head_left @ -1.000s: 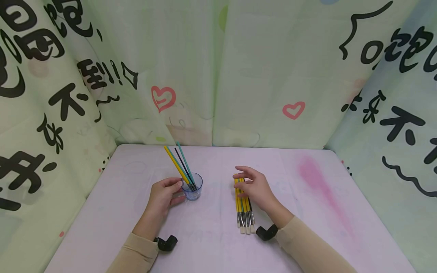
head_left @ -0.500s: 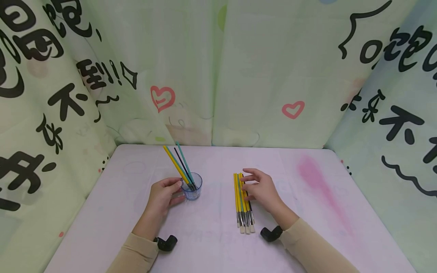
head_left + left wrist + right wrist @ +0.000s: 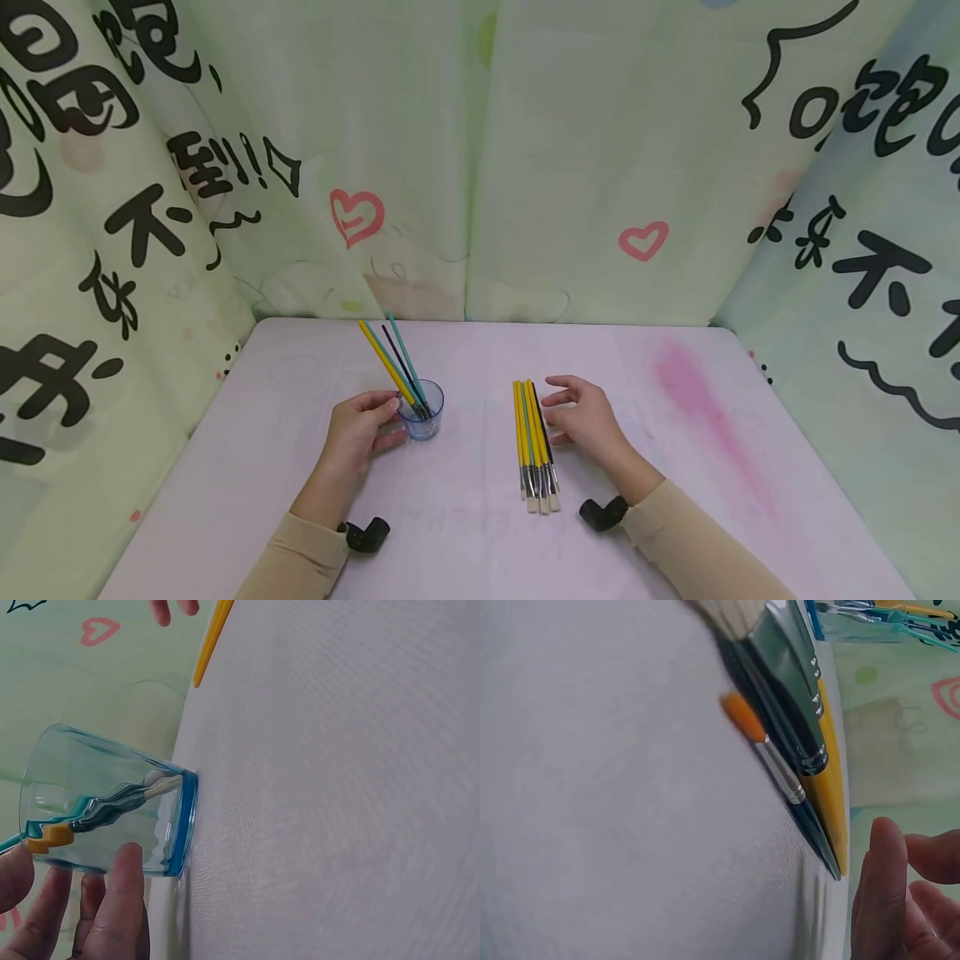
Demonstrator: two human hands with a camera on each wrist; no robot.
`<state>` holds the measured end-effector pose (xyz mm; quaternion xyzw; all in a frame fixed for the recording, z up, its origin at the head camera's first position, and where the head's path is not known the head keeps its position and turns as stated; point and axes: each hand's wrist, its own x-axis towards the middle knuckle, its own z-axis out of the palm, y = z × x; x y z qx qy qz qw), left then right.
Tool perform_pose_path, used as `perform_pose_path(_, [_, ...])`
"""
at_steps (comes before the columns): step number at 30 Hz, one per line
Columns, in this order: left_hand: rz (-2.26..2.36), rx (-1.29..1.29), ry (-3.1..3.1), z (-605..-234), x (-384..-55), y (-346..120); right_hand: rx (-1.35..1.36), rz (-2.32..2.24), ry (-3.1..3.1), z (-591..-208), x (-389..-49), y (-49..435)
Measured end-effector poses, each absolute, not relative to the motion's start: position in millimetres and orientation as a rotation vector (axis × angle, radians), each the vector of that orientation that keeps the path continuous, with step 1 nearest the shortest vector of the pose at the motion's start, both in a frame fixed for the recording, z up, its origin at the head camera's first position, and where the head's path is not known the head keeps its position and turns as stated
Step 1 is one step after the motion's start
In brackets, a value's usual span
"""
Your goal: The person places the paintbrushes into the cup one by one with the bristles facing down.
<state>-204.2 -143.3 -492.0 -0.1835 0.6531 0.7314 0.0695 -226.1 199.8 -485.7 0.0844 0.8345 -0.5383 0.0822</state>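
The person's left hand (image 3: 365, 425) holds a clear blue cup (image 3: 424, 429) from its left side, thumb by the rim and the other fingers along the wall. The cup stands upright on the pale table (image 3: 480, 533), left of centre. To its right lies a flat row of paintbrushes (image 3: 534, 446), bristles near, handles far. The right hand (image 3: 585, 418) is just right of that row, fingers loosely bent and slightly apart, pinching nothing; from here I can't tell whether the lowest finger brushes the nearest handle.

I count four brushes leaning left in the one cup: one yellow (image 3: 382, 355), one dark, two teal. In the row I make out one teal handle, one black at the right edge and several yellow ones, too tightly packed to number surely. Two red hearts, one left (image 3: 357, 219), one right (image 3: 660, 236), mark the far curtain (image 3: 555, 150).
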Motion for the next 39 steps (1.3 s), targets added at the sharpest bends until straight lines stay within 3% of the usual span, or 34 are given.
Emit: perform_pose_path(39, [2.204, -0.546, 1.958, -493, -205, -145, 0.286, -1.044, 2.728, -486, -238, 187])
